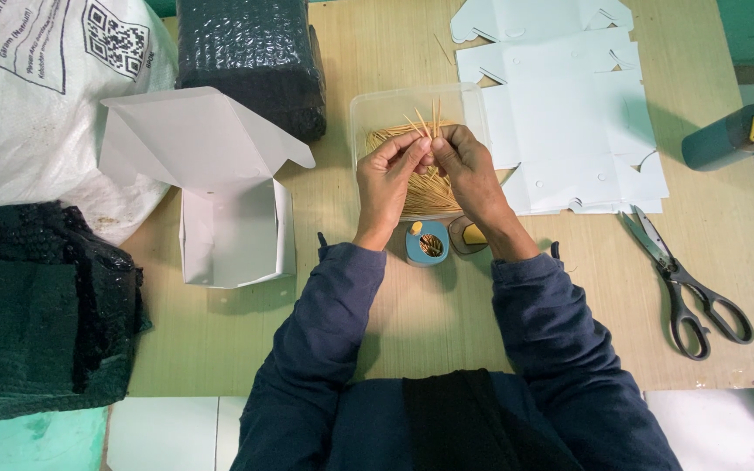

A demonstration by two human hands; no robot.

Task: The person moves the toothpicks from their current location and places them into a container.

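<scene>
Two hands [428, 170] on toothpicks [421, 126], scissors [687, 283] and flat cartons [569, 131] aside

On the table [447, 340] stand 1 clear tub [368, 109], 1 pair of scissors [687, 279] and 2 blue dispensers [427, 242]. There is 1 open white box [220, 187]. 2 black bundles [255, 52] sit at the far and left edges.

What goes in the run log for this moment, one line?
left hand: pinching toothpicks | right hand: same bunch | over: clear tub | below: open blue jar, lid
</scene>
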